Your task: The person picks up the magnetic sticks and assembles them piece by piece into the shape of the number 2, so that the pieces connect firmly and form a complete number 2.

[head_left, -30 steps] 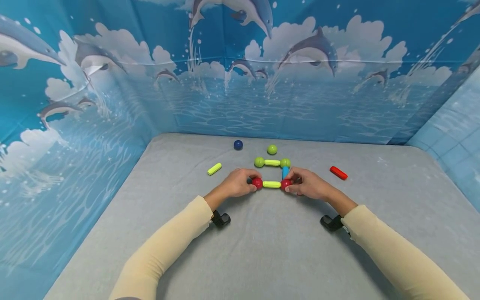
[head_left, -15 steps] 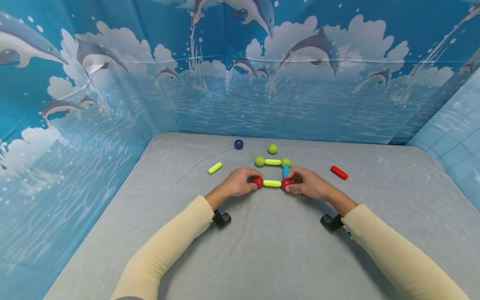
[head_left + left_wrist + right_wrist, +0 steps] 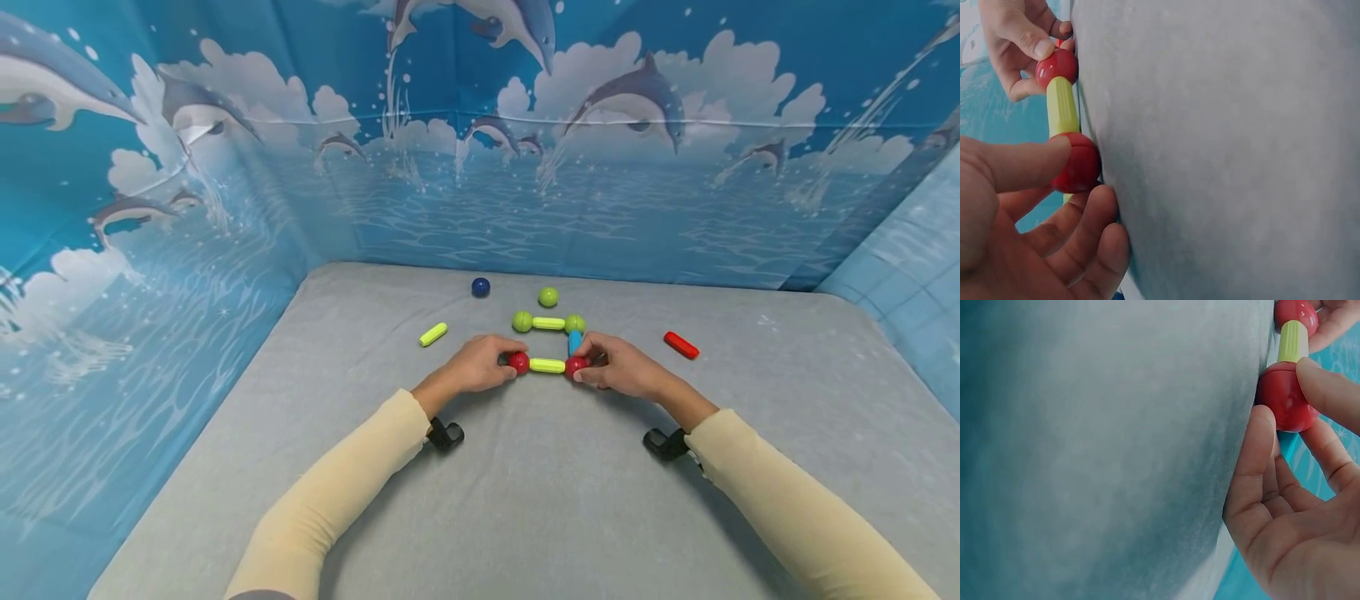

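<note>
In the head view my left hand point(image 3: 482, 364) pinches a red ball point(image 3: 519, 362) between thumb and fingers. My right hand point(image 3: 618, 367) holds a second red ball point(image 3: 576, 367) the same way. A yellow-green rod point(image 3: 547, 365) joins the two balls; the left wrist view also shows this rod point(image 3: 1062, 106) between them. From the right red ball a blue rod point(image 3: 575, 342) runs back to a green ball point(image 3: 575, 323). Another yellow-green rod point(image 3: 548, 323) links that one to a green ball point(image 3: 522, 321) on the left. Fingers partly cover both red balls.
Behind the joined pieces lie a loose blue ball point(image 3: 481, 287) and a loose green ball point(image 3: 548, 297). A yellow-green rod point(image 3: 432, 334) lies to the left, a red rod point(image 3: 681, 345) to the right. A dolphin-printed curtain point(image 3: 465, 200) borders the grey table point(image 3: 525, 500).
Both hands keep their hold on the red balls. The whole head view shifts slightly, and the pieces stay in the same arrangement.
</note>
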{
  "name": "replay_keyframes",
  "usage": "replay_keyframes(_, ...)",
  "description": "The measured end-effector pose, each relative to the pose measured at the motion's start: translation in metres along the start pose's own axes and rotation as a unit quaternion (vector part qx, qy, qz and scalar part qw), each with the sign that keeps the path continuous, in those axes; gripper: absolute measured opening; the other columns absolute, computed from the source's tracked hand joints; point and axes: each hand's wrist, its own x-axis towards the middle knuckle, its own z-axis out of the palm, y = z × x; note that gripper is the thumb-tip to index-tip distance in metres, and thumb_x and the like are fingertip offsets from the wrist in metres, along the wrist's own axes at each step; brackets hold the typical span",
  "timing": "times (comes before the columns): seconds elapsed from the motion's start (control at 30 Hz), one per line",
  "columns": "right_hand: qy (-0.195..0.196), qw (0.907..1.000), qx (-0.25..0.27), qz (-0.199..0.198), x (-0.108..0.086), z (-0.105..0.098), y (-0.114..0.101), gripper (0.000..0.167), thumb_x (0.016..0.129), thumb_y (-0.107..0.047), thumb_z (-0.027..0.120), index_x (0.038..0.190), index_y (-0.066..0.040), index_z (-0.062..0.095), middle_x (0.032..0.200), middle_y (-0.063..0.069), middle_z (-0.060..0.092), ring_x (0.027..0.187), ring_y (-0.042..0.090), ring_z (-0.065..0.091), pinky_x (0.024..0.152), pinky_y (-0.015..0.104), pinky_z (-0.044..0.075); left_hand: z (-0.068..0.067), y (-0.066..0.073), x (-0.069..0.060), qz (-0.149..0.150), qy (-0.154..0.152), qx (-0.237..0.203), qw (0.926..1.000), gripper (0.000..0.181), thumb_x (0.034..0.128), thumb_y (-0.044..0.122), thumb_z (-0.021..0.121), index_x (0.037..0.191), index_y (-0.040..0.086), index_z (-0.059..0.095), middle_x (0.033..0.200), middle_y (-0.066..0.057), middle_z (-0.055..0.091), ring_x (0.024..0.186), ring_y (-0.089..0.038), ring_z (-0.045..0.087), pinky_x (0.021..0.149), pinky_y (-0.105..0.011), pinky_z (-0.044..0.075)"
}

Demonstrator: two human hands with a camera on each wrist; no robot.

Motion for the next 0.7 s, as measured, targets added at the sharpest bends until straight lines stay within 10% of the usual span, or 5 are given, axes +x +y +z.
replay_keyframes(0.7,-0.003,1.0,0.005,0.0,0.0,0.0,-0.001,0.024,0.094,-0.017,0.068,0.112,-0.006,0.056,0.117,0.017,0.059,0.097,0.023,0.057,0.074,0.031,0.054,-0.08,-0.04,-0.034,-0.054,0.047,0.031,0.997,0.036,0.1014,0.02,0.055,0.136,0.011,0.061,0.13,-0.01,0.066,0.121,-0.028,0.06,0.1,-0.047,0.05)
